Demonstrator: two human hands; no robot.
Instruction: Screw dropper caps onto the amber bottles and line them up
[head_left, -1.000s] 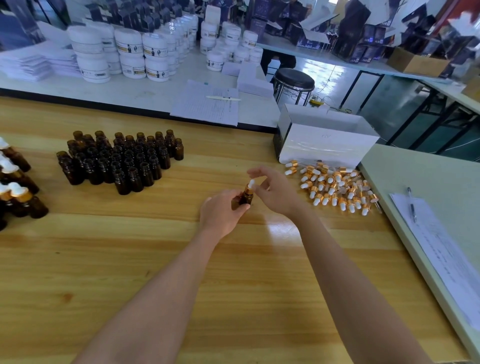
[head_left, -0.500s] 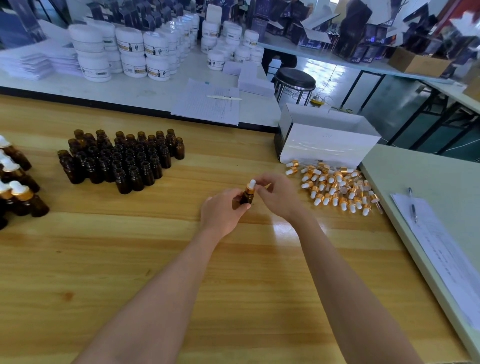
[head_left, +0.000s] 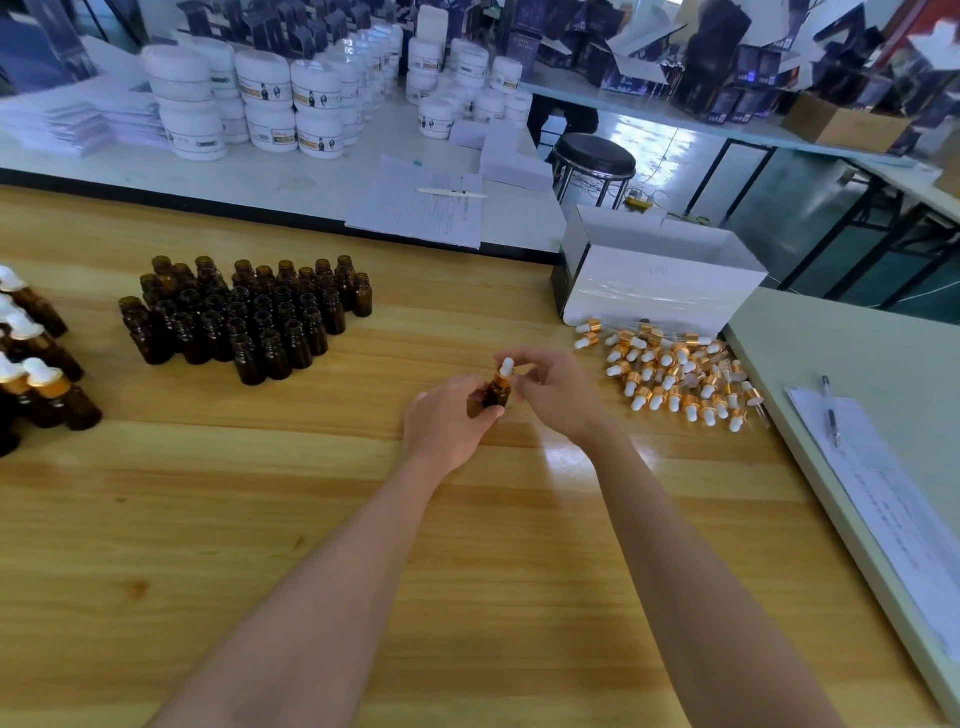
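My left hand (head_left: 447, 421) grips a small amber bottle (head_left: 497, 396) upright over the middle of the wooden table. My right hand (head_left: 553, 387) pinches the white-and-gold dropper cap (head_left: 505, 370) that sits on the bottle's neck. A block of several uncapped amber bottles (head_left: 244, 312) stands at the back left. Several capped bottles (head_left: 36, 374) lie or stand at the far left edge. A heap of loose dropper caps (head_left: 675, 376) lies to the right of my hands.
A white open box (head_left: 660, 291) stands behind the cap heap. A pale green table (head_left: 857, 364) adjoins on the right, with papers (head_left: 893, 499) and a pen (head_left: 830, 410). White jars (head_left: 270, 104) and a paper sheet (head_left: 421, 208) sit on the far white table.
My right fingers shifted on the cap, going from covering it to pinching it at the collar, with the white bulb now showing. The bottle stayed in place in my left hand.
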